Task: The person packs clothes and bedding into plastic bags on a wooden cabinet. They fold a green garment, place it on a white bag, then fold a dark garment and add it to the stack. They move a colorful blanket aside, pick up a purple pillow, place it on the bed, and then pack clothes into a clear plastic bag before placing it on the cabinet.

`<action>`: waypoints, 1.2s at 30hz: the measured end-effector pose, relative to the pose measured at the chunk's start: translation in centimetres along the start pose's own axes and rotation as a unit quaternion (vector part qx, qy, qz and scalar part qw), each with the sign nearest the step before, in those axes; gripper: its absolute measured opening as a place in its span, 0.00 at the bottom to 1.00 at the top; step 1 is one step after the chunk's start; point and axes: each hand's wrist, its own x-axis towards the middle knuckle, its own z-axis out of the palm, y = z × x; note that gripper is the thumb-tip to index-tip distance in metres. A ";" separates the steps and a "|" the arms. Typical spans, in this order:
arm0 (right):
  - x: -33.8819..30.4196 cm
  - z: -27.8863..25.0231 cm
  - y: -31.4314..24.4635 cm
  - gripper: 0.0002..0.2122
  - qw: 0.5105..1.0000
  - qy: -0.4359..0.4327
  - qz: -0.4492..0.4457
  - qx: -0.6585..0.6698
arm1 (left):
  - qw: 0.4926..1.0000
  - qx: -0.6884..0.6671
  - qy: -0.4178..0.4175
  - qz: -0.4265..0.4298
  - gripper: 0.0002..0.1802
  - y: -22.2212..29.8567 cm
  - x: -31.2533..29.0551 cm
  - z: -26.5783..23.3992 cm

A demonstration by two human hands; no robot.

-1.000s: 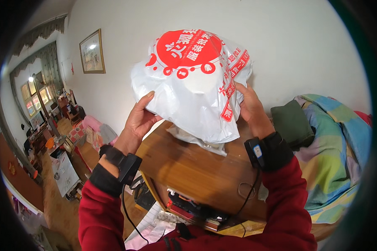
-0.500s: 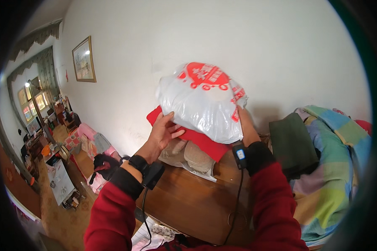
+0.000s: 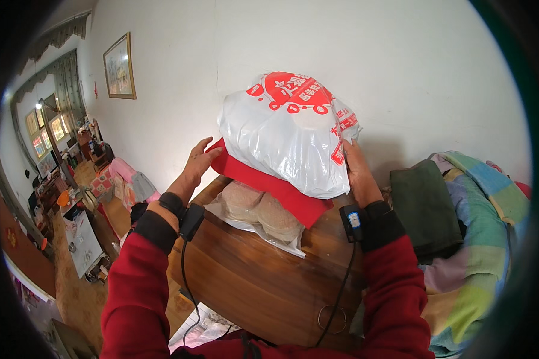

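Observation:
A bulging white plastic bag (image 3: 281, 143) with red print rests on a folded red cloth (image 3: 263, 180), against the wall. Below the cloth, a clear bag holds round, flat, brownish pieces (image 3: 275, 221) on the wooden tabletop (image 3: 251, 275). My left hand (image 3: 194, 164) is at the cloth's left end, fingers apart, their tips against its edge. On the other side, my right hand (image 3: 360, 173) grips the white bag's right flank; some of its fingers are hidden behind the plastic. Each wrist wears a black strapped device with a cable.
To the right, a dark green folded cloth (image 3: 425, 206) lies beside a checked blanket (image 3: 479, 263). A thin ring (image 3: 332, 319) sits near the table's front edge. Papers (image 3: 206, 326) lie below that edge. A low table (image 3: 87, 245) stands farther left.
My left hand has moved off the white bag, left and up to the red cloth's end. The bag has shifted slightly up, and more of the round pieces shows.

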 end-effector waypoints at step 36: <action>-5.0 4.1 -4.5 0.21 0.980 -0.136 0.139 0.045 | 0.714 0.375 -0.319 0.498 0.27 -2.0 -10.5 7.8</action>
